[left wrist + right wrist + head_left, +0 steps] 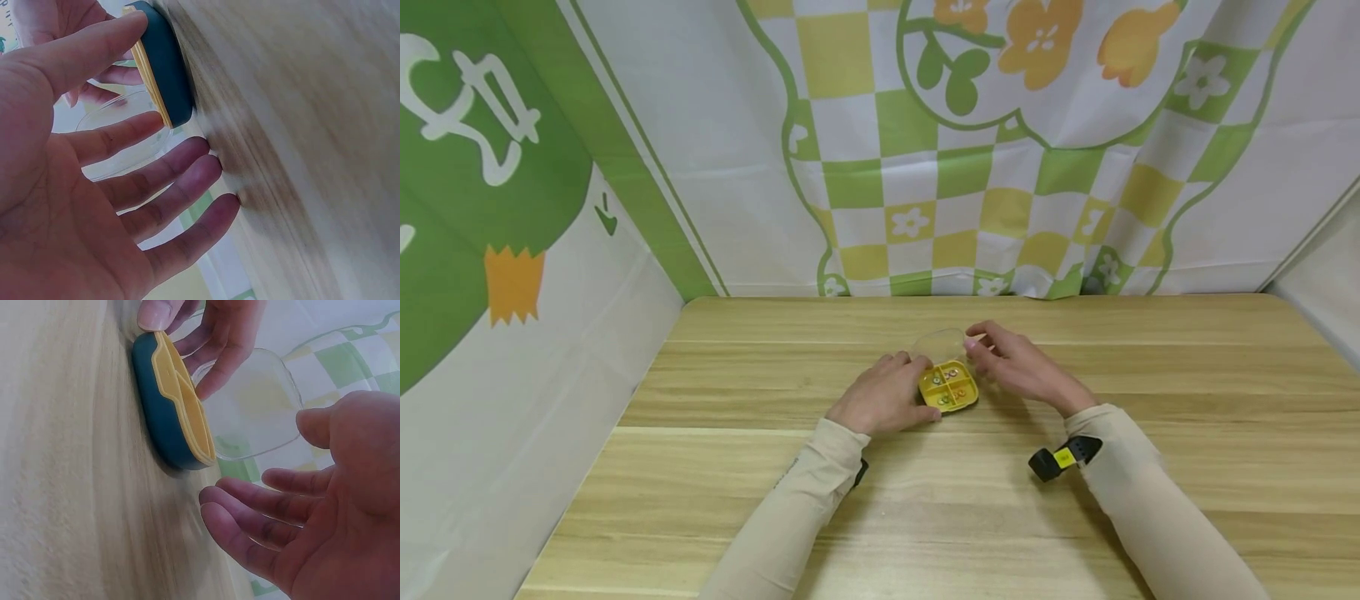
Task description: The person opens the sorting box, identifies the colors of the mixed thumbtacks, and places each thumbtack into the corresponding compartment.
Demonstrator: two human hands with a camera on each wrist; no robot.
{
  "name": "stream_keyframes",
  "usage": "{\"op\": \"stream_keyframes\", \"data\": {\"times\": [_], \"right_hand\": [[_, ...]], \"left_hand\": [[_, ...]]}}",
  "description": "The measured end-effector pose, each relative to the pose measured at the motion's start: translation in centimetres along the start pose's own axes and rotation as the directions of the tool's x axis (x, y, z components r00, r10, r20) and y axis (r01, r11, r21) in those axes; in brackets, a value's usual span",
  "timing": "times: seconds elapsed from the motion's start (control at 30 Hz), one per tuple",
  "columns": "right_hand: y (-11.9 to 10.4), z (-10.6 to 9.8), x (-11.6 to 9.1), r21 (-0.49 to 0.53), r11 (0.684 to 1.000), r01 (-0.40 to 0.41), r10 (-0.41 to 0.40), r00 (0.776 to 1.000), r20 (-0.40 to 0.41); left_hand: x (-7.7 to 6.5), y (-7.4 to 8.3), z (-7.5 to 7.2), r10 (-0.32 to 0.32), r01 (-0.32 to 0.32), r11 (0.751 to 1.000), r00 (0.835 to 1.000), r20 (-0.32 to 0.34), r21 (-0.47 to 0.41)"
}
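Note:
A small pill box [949, 387] sits on the table with its lid up. Its yellow tray has four compartments holding small coloured pieces, too small to identify; the base [167, 65] is dark teal. The clear lid [253, 406] stands raised at the box's far side. My left hand [886, 393] grips the box from the left, thumb on the near edge and index finger on the far one. Its other fingers reach down to the tabletop. My right hand [1013, 363] is at the lid's right edge, its thumb seeming to touch the rim, its other fingers loosely bent.
The wooden table [715, 500] extends around both arms. A checked cloth curtain [910, 167] hangs behind its far edge, and a printed cloth [625, 317] hangs along the left side. Black straps with cameras [1063, 458] are worn on the wrists.

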State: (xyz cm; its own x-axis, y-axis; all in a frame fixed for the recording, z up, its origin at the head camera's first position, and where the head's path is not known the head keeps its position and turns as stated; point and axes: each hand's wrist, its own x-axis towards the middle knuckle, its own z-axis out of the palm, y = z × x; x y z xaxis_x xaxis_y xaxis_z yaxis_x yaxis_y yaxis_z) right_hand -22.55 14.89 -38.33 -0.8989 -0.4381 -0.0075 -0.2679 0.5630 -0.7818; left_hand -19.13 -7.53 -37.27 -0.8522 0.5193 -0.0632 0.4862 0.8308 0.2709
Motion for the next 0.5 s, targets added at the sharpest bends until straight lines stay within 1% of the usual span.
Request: {"op": "stream_keyframes", "data": {"times": [0.27,0.5], "right_hand": [[-0.22,0.16,-0.09,0.015,1.000,-0.015,0.015,1.000,-0.009],[-0.31,0.21,-0.09,0.006,1.000,-0.015,0.016,1.000,-0.011]], "left_hand": [[0.03,0.15,-0.04,0.004,-0.004,1.000,1.000,0.007,0.014],[0.09,0.12,0.03,-0.001,0.000,1.000,1.000,0.013,0.018]]}}
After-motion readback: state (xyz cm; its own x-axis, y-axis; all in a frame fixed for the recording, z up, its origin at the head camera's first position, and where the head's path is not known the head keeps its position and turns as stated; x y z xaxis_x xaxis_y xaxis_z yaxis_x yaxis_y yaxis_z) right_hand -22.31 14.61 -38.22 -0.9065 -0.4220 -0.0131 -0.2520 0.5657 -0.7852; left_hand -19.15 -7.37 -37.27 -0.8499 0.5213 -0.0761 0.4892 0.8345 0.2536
